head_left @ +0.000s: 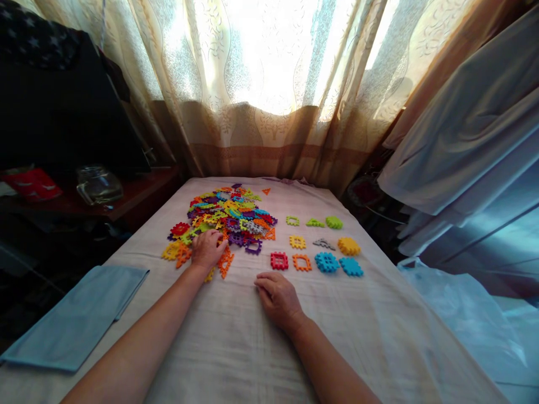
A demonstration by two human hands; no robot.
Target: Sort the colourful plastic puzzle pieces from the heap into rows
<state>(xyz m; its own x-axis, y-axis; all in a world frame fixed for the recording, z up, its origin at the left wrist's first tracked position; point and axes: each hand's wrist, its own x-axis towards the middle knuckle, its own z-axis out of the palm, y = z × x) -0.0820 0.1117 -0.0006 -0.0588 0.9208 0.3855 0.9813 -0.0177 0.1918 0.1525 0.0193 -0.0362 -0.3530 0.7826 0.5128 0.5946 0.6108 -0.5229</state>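
Note:
A heap of colourful plastic interlocking building pieces [236, 207] lies on the sheet-covered surface. My left hand [207, 248] rests at the near edge of this heap, its fingers bent down among the pieces; what they grip, if anything, is hidden. Orange triangular pieces [226, 262] lie right beside it. My right hand [278, 298] is on the sheet, fingers curled together, with nothing showing in them. Beyond it are sorted pieces in rows: a red square stack [279, 260], an orange square frame [302, 262], blue window squares [327, 262] and solid blue pieces [351, 266].
Farther back stand a yellow window square [297, 242], a grey triangle [324, 243], a yellow stack [349, 246] and green pieces [334, 222]. A folded blue cloth [80, 317] lies at left. A glass jug [99, 185] stands on a side table; a plastic bag [458, 303] hangs right.

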